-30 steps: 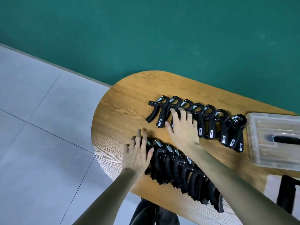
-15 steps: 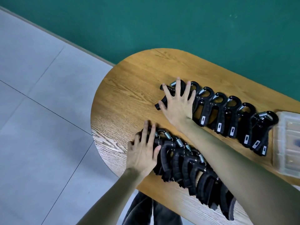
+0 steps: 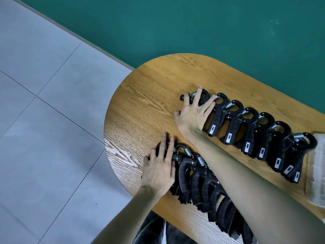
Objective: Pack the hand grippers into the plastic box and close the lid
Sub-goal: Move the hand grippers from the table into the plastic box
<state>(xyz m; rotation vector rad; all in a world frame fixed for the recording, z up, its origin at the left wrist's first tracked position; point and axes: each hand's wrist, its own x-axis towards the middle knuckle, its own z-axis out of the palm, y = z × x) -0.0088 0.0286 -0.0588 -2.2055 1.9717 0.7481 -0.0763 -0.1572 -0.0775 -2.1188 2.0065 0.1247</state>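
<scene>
Two rows of several black hand grippers with steel springs lie on the wooden table (image 3: 140, 95). The far row (image 3: 249, 131) runs diagonally toward the clear plastic box (image 3: 316, 182), which is cut off at the right edge. The near row (image 3: 202, 184) is partly hidden under my right forearm. My right hand (image 3: 193, 115) lies flat with spread fingers on the leftmost gripper of the far row. My left hand (image 3: 158, 171) lies flat on the leftmost gripper of the near row, fingers straight.
The table's rounded left end drops off to a grey tiled floor (image 3: 44, 120). A green wall (image 3: 175, 23) stands behind the table. Dark trousers (image 3: 154, 231) show below the near table edge.
Both hands have slid left to the left ends of their rows and now rest on the end grippers. The view has shifted, so the box sits further right.
</scene>
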